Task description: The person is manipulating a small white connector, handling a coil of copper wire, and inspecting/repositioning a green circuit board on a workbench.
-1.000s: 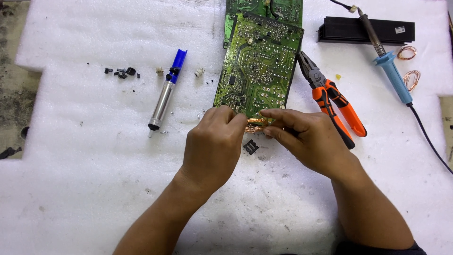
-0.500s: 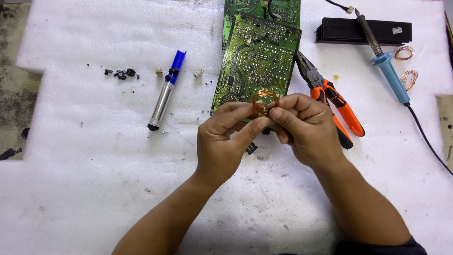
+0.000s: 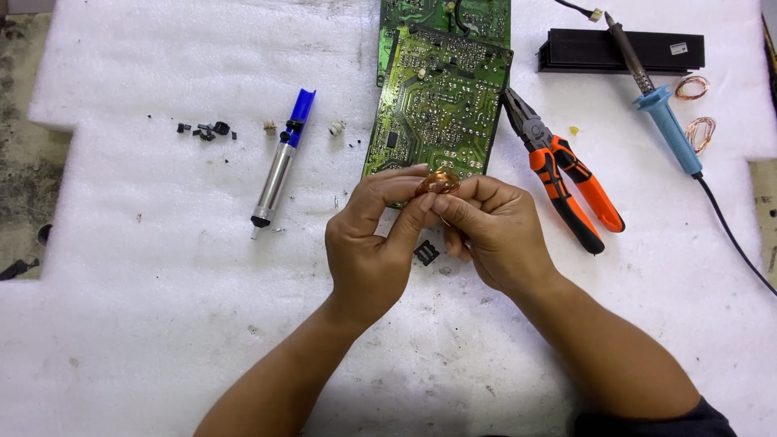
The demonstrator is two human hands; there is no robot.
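Both hands meet over the white foam sheet (image 3: 146, 324), pinching a small copper wire coil (image 3: 439, 180) between the fingertips. My left hand (image 3: 374, 243) grips it from the left, my right hand (image 3: 490, 231) from the right. The coil is held just in front of the near edge of a green circuit board (image 3: 437, 97). A small black component (image 3: 426, 252) lies on the foam under the hands.
A silver and blue desoldering pump (image 3: 281, 162) lies left of the board. Orange pliers (image 3: 562, 174) lie to its right. A blue-handled soldering iron (image 3: 660, 109), a black heat sink (image 3: 619, 50), copper wire loops (image 3: 700, 129) and small black parts (image 3: 209, 129) also rest on the foam.
The hands lifted slightly and turned the coil, so its round copper face now shows between the fingertips. The black component under them has come into view.
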